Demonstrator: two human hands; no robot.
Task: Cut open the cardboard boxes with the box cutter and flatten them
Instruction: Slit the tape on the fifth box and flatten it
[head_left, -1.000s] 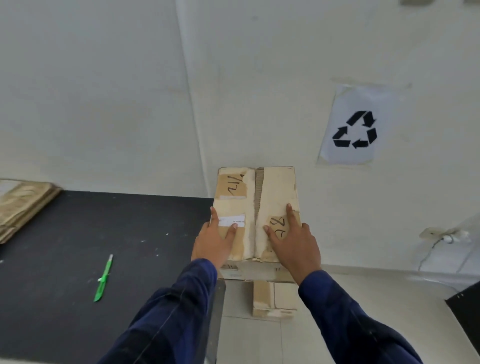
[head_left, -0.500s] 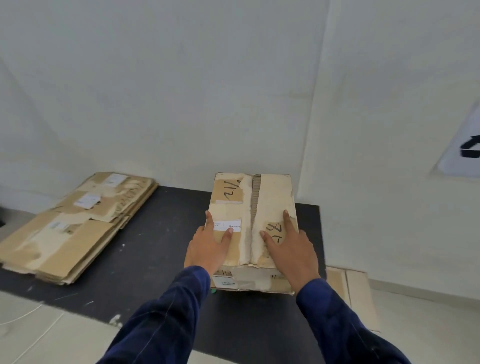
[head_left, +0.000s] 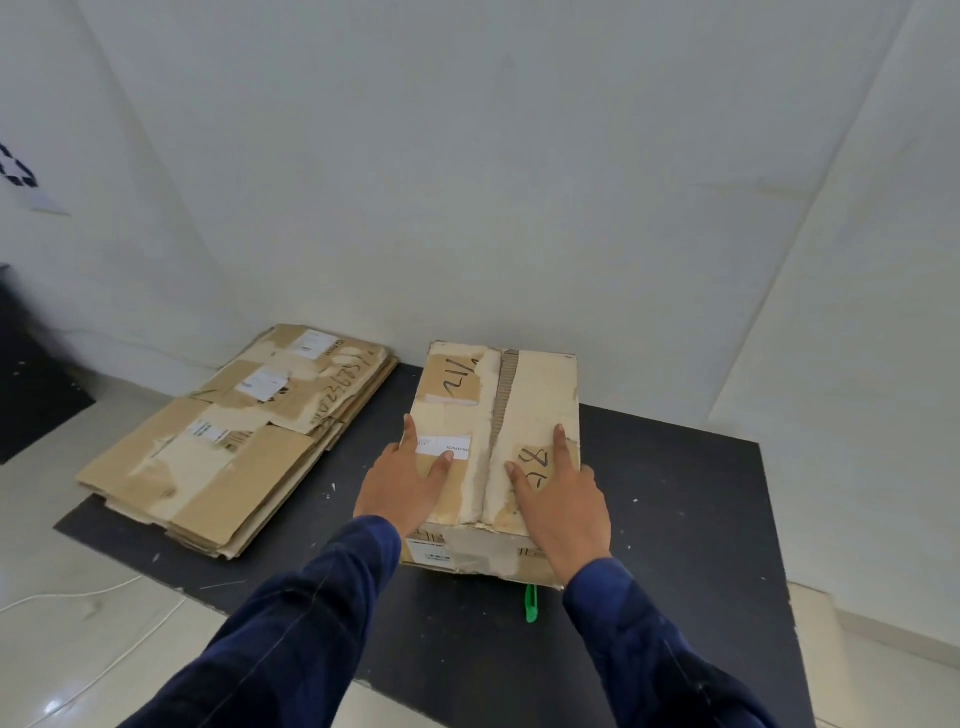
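Observation:
A worn, closed cardboard box (head_left: 524, 395) with handwritten marks on its top flaps is at the middle of the black mat (head_left: 691, 525). My left hand (head_left: 402, 486) holds its near left edge, thumb on top. My right hand (head_left: 558, 499) holds the near right edge, with thumb and forefinger on the top flap. The green box cutter (head_left: 531, 604) lies on the mat, only its end showing from under the box's near side. Whether the box rests on the mat or hangs just above it, I cannot tell.
A stack of flattened cardboard boxes (head_left: 234, 441) lies on the mat's left part. White walls close the back and right. A recycling sign (head_left: 18, 171) hangs at far left. A white cable (head_left: 104, 597) runs over the pale floor, and another dark mat (head_left: 31, 389) lies further left.
Both hands have carried the box leftwards from beside the mat to over its middle and lowered it. It now covers most of the green cutter. The view has swung left.

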